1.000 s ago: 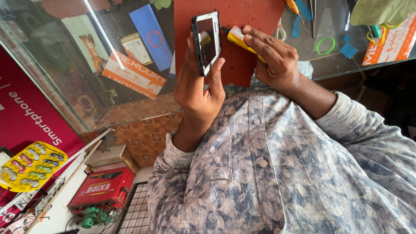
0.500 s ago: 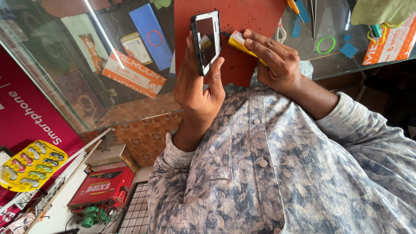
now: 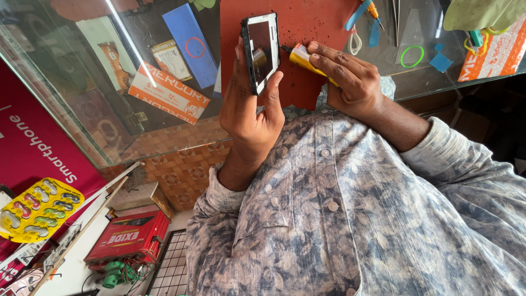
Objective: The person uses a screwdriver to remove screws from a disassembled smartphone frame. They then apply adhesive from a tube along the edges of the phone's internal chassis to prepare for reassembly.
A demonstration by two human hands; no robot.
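left hand (image 3: 249, 104) clamped on phone (image 3: 261, 52), held upright over red mat (image 3: 307, 27) | right hand (image 3: 350, 82) gripping yellow tool (image 3: 304, 57) | tool tip points left, just beside phone's right edge | glass bench (image 3: 82, 82) below

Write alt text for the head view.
A left hand holds a small white-framed phone upright, while the right hand presses a yellow-handled tool toward its edge, above a red work mat on a glass counter.
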